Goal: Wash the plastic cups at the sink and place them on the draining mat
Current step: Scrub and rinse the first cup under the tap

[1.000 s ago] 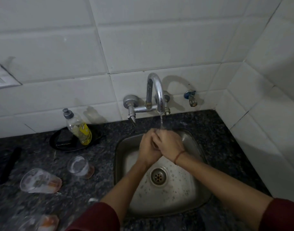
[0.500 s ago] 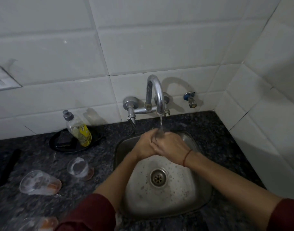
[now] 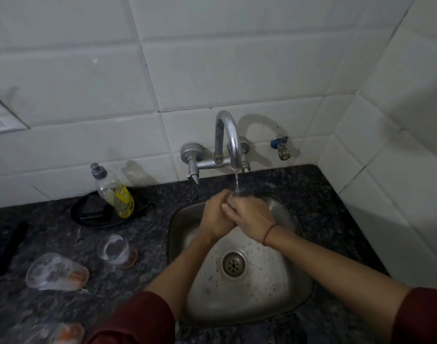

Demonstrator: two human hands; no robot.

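Three clear plastic cups with orange residue lie on their sides on the dark granite counter left of the sink: one (image 3: 56, 273) at the far left, one (image 3: 117, 249) nearer the basin, one (image 3: 61, 333) at the bottom edge, partly cut off. Over the steel sink (image 3: 262, 294), my left hand (image 3: 216, 217) and my right hand (image 3: 252, 217) are pressed together under the stream from the tap (image 3: 227, 135). My right hand lies over my curled left hand. Neither hand holds a cup.
A dish-soap bottle (image 3: 115, 194) with yellow liquid leans on a black plate (image 3: 88, 214) at the back left. A dark long object (image 3: 11, 247) lies at the far left. A small valve (image 3: 281, 150) sticks out of the tiled wall. White tiled walls close the back and right.
My hands keep rubbing against each other under the running water, shifting slightly back toward the spout. The cups have not moved.
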